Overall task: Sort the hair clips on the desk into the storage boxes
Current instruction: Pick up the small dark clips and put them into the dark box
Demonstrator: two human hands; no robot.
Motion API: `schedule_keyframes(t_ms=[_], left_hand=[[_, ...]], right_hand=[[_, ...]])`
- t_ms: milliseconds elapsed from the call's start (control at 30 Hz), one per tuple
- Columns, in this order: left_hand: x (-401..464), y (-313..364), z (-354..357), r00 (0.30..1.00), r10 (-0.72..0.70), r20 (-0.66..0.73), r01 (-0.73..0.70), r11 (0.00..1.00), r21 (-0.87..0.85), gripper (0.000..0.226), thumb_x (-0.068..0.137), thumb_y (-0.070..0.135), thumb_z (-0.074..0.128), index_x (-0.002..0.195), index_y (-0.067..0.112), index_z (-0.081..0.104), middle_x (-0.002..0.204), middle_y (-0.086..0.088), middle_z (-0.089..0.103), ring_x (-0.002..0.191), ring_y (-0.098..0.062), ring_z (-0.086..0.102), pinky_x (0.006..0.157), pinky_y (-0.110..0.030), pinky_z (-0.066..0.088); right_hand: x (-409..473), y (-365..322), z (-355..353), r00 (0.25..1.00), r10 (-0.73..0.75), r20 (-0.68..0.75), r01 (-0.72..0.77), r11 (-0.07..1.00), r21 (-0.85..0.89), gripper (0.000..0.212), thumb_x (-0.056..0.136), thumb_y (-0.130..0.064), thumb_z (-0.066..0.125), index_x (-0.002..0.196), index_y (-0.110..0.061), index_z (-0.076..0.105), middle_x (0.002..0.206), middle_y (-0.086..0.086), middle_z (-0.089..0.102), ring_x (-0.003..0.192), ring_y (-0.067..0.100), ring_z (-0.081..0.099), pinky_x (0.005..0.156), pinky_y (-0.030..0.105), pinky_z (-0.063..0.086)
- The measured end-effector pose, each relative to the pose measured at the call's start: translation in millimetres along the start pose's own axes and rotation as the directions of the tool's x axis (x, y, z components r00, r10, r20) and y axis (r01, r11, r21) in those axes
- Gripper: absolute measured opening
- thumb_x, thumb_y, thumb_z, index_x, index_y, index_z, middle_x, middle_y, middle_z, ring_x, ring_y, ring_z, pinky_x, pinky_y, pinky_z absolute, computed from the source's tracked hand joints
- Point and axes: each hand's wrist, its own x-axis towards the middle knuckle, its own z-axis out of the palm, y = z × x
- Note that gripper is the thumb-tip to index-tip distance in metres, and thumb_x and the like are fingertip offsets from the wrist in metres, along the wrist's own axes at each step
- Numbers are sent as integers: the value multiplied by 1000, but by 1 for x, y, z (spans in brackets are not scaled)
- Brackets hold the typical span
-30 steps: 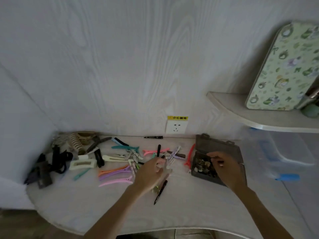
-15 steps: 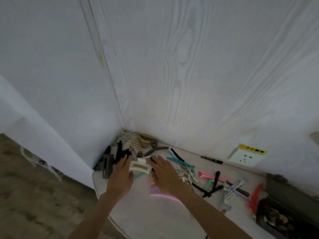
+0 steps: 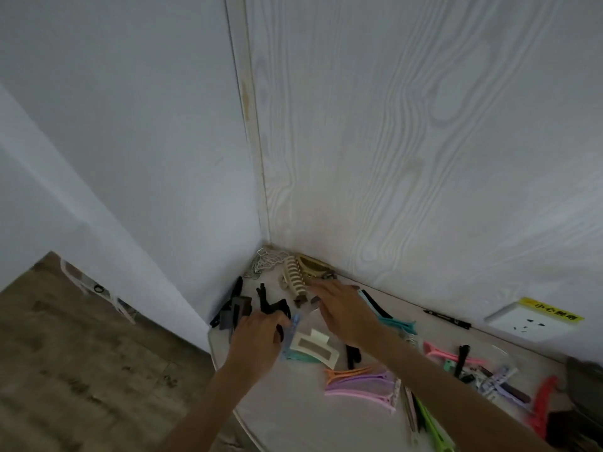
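Note:
Hair clips lie scattered over the white desk (image 3: 293, 415) in the room corner. My left hand (image 3: 257, 337) curls over a black claw clip (image 3: 272, 306) beside a light blue clip (image 3: 294, 324); whether it grips anything is hidden. My right hand (image 3: 342, 313) hovers with fingers spread above small brown clips (image 3: 300, 301), just in front of a beige toothed claw clip (image 3: 293, 278). A cream rectangular clip (image 3: 313, 349) lies between my hands. Pink, purple and orange duckbill clips (image 3: 362, 383) lie below my right forearm. The dark storage box (image 3: 584, 383) shows at the right edge.
Grey and black clips (image 3: 233, 313) sit at the desk's left edge, above the floor. A silvery chain (image 3: 266, 259) and a gold clip (image 3: 311, 265) fill the corner. A wall socket (image 3: 532, 321), a black pen (image 3: 447, 318), a teal clip (image 3: 396, 322) and a red clip (image 3: 541, 402) lie to the right.
My view swung left from the storage box to the corner. Both hands left the box area and reached the clips at the left; the cream clip now lies nearer than my hands.

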Motion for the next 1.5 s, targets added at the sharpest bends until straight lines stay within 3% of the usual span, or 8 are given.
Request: schedule_keyframes(t_ms=[300, 467, 700, 800, 967, 1133, 1333, 1500], left_hand=[[19, -13, -15, 985, -166, 54, 166, 986, -10, 26, 94, 23, 43, 109, 30, 63, 107, 10, 69, 98, -10, 64, 80, -27, 51], [30, -3, -29, 986, -165, 11, 165, 984, -64, 23, 95, 20, 43, 103, 27, 64, 106, 10, 68, 95, -10, 64, 74, -24, 48], [44, 9, -5, 977, 132, 165, -157, 977, 147, 55, 92, 13, 45, 143, 29, 32, 147, 4, 36, 134, -17, 33, 105, -31, 31], [45, 16, 4, 969, 167, 181, -204, 956, 211, 51, 94, 19, 41, 143, 31, 31, 149, 2, 34, 134, -19, 34, 105, -34, 28], [57, 28, -5, 976, 137, 167, -177, 951, 254, 45, 95, 24, 40, 139, 31, 37, 146, 4, 39, 132, -19, 36, 103, -33, 28], [51, 81, -1, 981, 129, 144, -137, 989, 51, 36, 94, 22, 45, 130, 25, 49, 131, 2, 54, 119, -19, 49, 92, -32, 36], [22, 198, 44, 887, 302, 350, -192, 929, -316, 27, 93, 20, 46, 113, 22, 65, 117, 3, 66, 105, -15, 62, 88, -29, 49], [1, 289, 93, 763, 444, 470, -319, 891, -323, 27, 93, 19, 47, 114, 18, 64, 129, 6, 59, 119, -10, 54, 93, -16, 37]], right_hand=[[32, -18, 26, 970, 242, -25, -243, 969, -43, 36, 59, -43, 74, 81, -20, 56, 66, -5, 67, 61, 18, 64, 66, 25, 47], [25, -6, 19, 960, 277, 31, -279, 956, 91, 30, 74, -24, 70, 101, -15, 61, 94, 4, 70, 87, 23, 65, 69, 24, 41], [-20, 15, -12, 884, 355, 304, -400, 911, 101, 37, 86, -24, 61, 123, -23, 56, 112, -1, 67, 100, 13, 63, 82, 19, 45], [-32, 28, -16, 820, 476, 318, -557, 791, 253, 28, 88, -15, 59, 116, -16, 63, 106, 5, 69, 93, 14, 64, 82, 15, 46], [-51, 35, -42, 674, 598, 435, -660, 223, 717, 23, 91, 10, 43, 109, 13, 58, 50, -4, 66, 47, 6, 63, 44, 9, 45], [-100, 48, -68, 625, 674, 394, -620, 123, 775, 21, 94, -1, 45, 106, 5, 61, 56, -3, 68, 45, 0, 62, 43, 9, 44], [-224, 61, -104, 393, 897, 202, -588, 76, 805, 16, 92, -7, 52, 95, -4, 67, 66, -2, 66, 47, -4, 62, 50, 11, 49], [-329, 62, -117, 159, 987, -27, -623, 121, 773, 14, 89, -9, 57, 81, -13, 68, 83, 11, 71, 69, 9, 68, 70, 23, 56]])
